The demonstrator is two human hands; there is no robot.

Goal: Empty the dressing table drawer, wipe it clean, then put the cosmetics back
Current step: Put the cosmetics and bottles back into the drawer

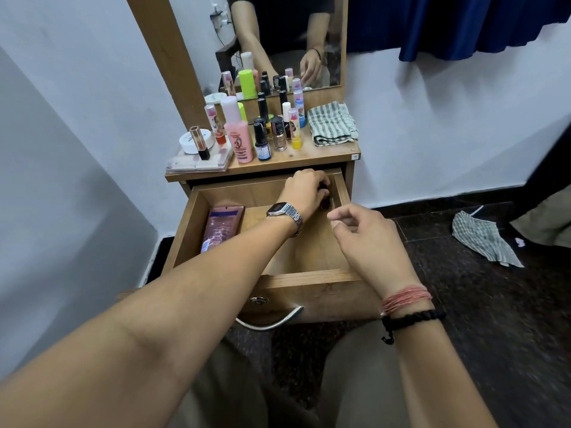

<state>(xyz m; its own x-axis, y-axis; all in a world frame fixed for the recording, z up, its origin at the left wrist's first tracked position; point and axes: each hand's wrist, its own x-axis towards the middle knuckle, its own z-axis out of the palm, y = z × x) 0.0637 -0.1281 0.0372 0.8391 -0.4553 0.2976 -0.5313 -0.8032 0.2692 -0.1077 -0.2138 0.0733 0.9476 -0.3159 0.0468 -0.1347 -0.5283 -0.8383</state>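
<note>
The right hand [367, 239] hovers over the open drawer's [312, 278] right side, its grip released with fingers loosely curled on nothing. At its 11 o'clock the left hand [304, 191], wearing a metal watch [285, 213], has its grip curled round a small dark item [325, 201] in the drawer's far right corner; a pink sachet [221, 227] lies along the left wall. Beyond, on the counter [327, 156], bottles including a pink lotion bottle [239, 137] stand at 12 o'clock, a folded striped cloth [332, 123] at their 3 o'clock.

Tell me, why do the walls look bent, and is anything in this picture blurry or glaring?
Head view: the wide lens bows the walls and the dressing table toward the edges. The floor at lower right smears with motion blur. The left hand, deep in the drawer, is slightly soft, and the small dark thing it grips is hard to make out. The right hand is sharper. Light is soft and even; the mirror shows only faint glare.
</note>
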